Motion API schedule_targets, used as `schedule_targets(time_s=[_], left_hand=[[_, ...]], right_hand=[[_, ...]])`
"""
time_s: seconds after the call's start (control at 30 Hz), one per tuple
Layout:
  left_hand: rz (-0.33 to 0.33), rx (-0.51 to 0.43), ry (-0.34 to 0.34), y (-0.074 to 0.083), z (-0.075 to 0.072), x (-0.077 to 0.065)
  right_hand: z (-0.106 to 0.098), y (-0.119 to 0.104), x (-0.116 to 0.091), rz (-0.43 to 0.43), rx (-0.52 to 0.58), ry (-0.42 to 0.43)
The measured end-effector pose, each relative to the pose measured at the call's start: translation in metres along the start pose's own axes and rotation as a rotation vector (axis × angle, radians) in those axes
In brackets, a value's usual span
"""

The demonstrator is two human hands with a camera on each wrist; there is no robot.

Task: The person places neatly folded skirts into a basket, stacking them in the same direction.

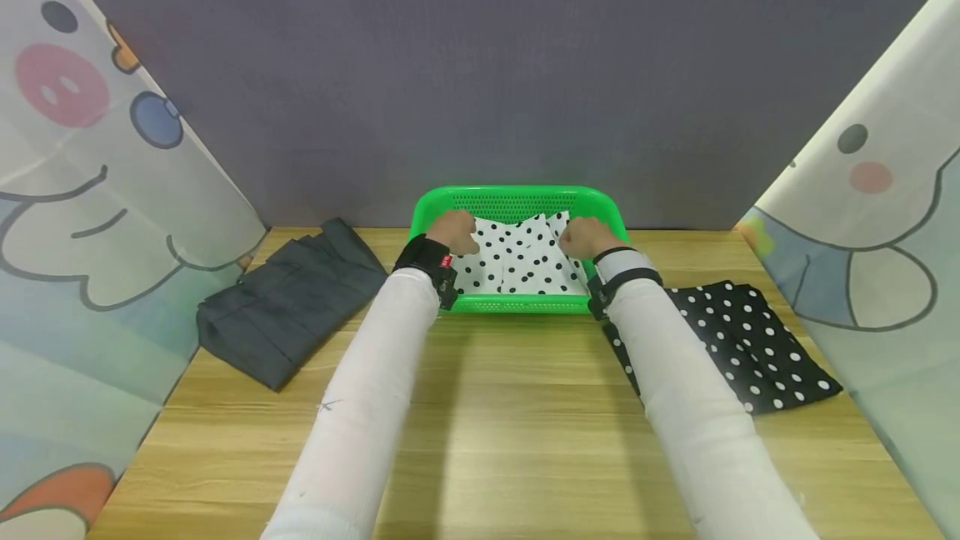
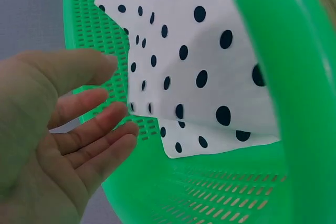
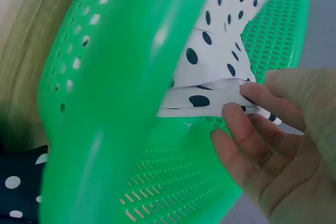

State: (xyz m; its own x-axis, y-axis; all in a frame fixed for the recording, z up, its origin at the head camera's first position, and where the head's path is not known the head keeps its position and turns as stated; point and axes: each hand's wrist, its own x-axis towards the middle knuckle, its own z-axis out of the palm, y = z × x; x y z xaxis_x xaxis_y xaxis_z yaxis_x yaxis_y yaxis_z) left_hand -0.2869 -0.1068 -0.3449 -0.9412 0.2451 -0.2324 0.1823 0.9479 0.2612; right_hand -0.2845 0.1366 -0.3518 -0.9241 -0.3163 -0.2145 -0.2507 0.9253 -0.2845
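Observation:
A white cloth with black dots (image 1: 517, 257) lies folded in a green plastic basket (image 1: 517, 304). My left hand (image 2: 79, 124) is over the basket's left end, its fingers loosely bent and nothing between them. Its fingertips are close beside the cloth's edge in the left wrist view. At the right end, my right hand (image 3: 278, 135) has its fingertips right at the cloth's folded edge (image 3: 199, 100). The fingers are slightly bent there, with the thumb apart from the fingertips.
A folded dark grey cloth (image 1: 292, 298) lies on the wooden table (image 1: 510, 440) to the left. On the right, partly under my right forearm, is a black cloth with white dots (image 1: 750, 348). A grey panel (image 1: 480, 82) stands behind the basket.

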Motion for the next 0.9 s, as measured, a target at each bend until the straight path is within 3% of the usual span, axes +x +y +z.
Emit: schedule_targets(time_s=[0.2, 0.4, 0.57, 0.77, 0.9], left_hand=[[0.018, -0.016, -0.086, 0.001, -0.002, -0.002], [0.022, 0.029, -0.165, 0.001, -0.003, -0.004], [0.059, 0.055, -0.232, 0.001, -0.004, -0.01], [0.126, 0.077, -0.244, -0.003, -0.001, -0.018], [0.182, 0.115, -0.197, -0.003, -0.001, -0.029]], right_hand=[[0.0, 0.004, -0.001, -0.002, -0.016, -0.022], [-0.002, 0.009, -0.004, -0.003, -0.105, -0.062], [-0.006, 0.01, -0.011, -0.012, -0.108, -0.099], [-0.013, 0.012, -0.025, -0.081, -0.101, -0.106], [-0.017, 0.015, -0.037, -0.128, -0.099, -0.074]])
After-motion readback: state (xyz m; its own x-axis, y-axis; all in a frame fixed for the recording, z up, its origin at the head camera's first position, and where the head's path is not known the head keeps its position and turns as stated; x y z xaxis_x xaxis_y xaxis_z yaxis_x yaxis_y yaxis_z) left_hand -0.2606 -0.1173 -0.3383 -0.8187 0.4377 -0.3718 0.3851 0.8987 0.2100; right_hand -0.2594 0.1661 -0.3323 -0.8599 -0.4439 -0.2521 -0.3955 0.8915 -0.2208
